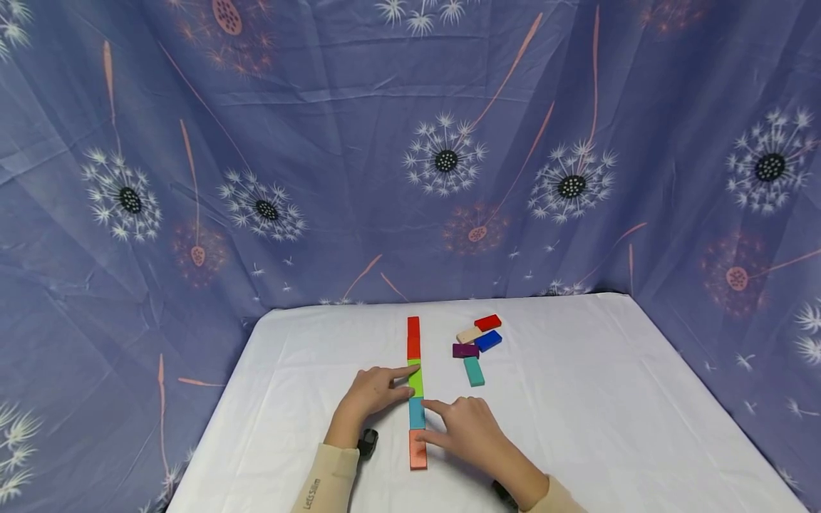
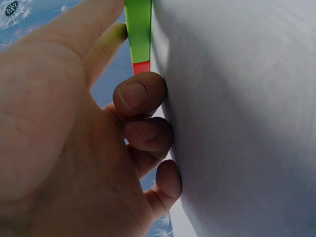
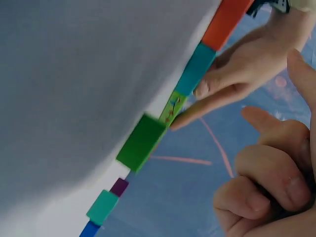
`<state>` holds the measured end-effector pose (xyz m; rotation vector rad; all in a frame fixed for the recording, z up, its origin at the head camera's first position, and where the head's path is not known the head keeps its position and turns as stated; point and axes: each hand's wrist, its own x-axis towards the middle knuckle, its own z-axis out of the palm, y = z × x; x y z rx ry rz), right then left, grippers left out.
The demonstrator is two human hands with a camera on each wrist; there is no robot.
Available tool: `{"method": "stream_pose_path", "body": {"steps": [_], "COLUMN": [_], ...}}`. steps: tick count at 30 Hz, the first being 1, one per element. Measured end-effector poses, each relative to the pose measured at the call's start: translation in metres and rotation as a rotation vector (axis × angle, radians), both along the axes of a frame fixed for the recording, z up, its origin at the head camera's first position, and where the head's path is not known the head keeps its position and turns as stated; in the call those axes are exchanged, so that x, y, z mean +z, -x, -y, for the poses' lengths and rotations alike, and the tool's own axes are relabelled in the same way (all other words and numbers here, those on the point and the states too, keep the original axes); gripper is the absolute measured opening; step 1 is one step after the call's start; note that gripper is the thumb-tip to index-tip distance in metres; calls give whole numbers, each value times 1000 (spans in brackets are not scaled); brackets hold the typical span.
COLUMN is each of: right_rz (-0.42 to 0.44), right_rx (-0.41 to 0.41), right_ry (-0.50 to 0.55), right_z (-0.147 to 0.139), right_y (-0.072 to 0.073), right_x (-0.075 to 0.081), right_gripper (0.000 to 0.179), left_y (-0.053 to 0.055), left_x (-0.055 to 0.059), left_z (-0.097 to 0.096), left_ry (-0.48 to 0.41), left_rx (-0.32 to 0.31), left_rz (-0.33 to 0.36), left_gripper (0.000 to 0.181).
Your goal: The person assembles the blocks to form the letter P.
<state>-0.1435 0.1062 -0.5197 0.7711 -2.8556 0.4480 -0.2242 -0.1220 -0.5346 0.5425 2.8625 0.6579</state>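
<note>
In the head view, a line of flat wooden blocks runs away from me: an orange block point(image 1: 417, 456) nearest, then a blue block point(image 1: 417, 413), a lime-green block point(image 1: 415, 381), and red point(image 1: 413, 342) at the far end. My left hand point(image 1: 375, 390) reaches in from the left, its extended index finger and thumb touching the lime-green block. From the right comes my right hand point(image 1: 471, 431); its index fingertip is at the blue block's right edge, its thumb over the orange one. Several left-hand fingers point(image 2: 143, 136) curl against the white cloth in the left wrist view.
Right of the line lie loose blocks: red point(image 1: 488, 323), cream point(image 1: 470, 335), blue point(image 1: 489, 340), purple point(image 1: 465, 350) and turquoise point(image 1: 474, 371). A dark green block point(image 3: 141, 143) shows in the right wrist view. Behind the white-covered table point(image 1: 577, 399) hangs a dandelion-patterned curtain point(image 1: 359, 178).
</note>
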Motion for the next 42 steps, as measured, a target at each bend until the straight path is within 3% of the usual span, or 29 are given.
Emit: {"method": "stream_pose_path", "body": {"steps": [7, 10, 13, 18, 21, 26, 30, 42], "right_rz": [-137, -153, -69, 192, 306, 389, 390, 408], "right_rx": [-72, -132, -202, -286, -327, -381, -388, -399], "right_ry": [159, 221, 319, 587, 689, 733, 736, 646], "right_z": [-17, -26, -38, -61, -75, -92, -98, -105], "right_y": [19, 32, 47, 75, 90, 109, 118, 132], "right_x": [8, 13, 14, 7, -2, -16, -21, -35], "right_gripper": [48, 46, 45, 46, 45, 46, 45, 37], "left_y": [1, 1, 2, 3, 3, 2, 2, 3], "left_x": [2, 1, -2, -3, -3, -2, -2, -3], "left_z": [0, 0, 0, 0, 0, 2, 2, 1], "left_ry": [-2, -2, -4, -13, -23, -24, -26, -18], "left_rx": [13, 11, 6, 1, 4, -7, -6, -5], "left_rz": [16, 16, 23, 28, 31, 20, 14, 19], "left_gripper": [53, 53, 53, 52, 52, 52, 52, 52]}}
